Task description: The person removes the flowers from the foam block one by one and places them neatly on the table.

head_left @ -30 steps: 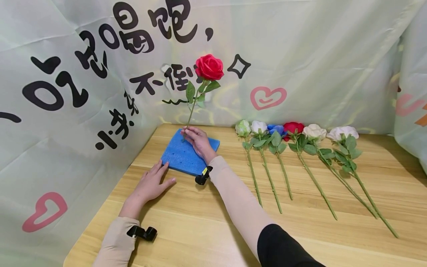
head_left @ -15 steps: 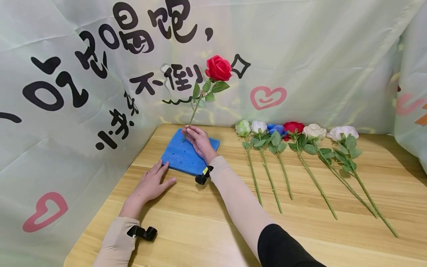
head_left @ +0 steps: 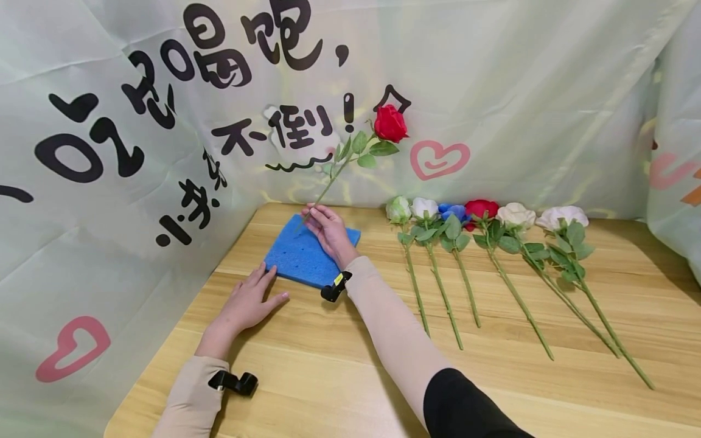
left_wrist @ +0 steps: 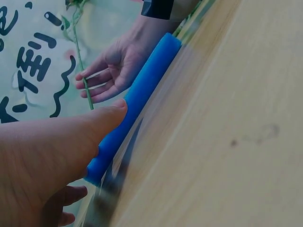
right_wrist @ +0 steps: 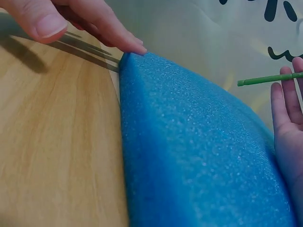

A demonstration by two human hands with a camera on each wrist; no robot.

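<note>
In the head view my right hand (head_left: 328,233) pinches the stem of an artificial red rose (head_left: 391,123) low down, over the far part of a blue foam block (head_left: 301,258). The flower leans to the right. Several small dark holes dot the block's top. The right wrist view shows the cut end of the green stem (right_wrist: 265,80) out in the open, above the foam. My left hand (head_left: 249,302) lies at the block's near left corner, its fingers extended and fingertips touching the edge. Up close, the left thumb (left_wrist: 111,113) lies along the foam's side.
Several artificial roses lie in a row to the right on the wooden table (head_left: 339,371), among them a blue one (head_left: 453,212), another red one (head_left: 482,210) and a cream one (head_left: 516,216). A printed cloth backdrop (head_left: 509,91) rises behind and to the left.
The red rose has tipped over to the right in my right hand, its bloom now further right and a little lower. The left hand and the foam block stay put.
</note>
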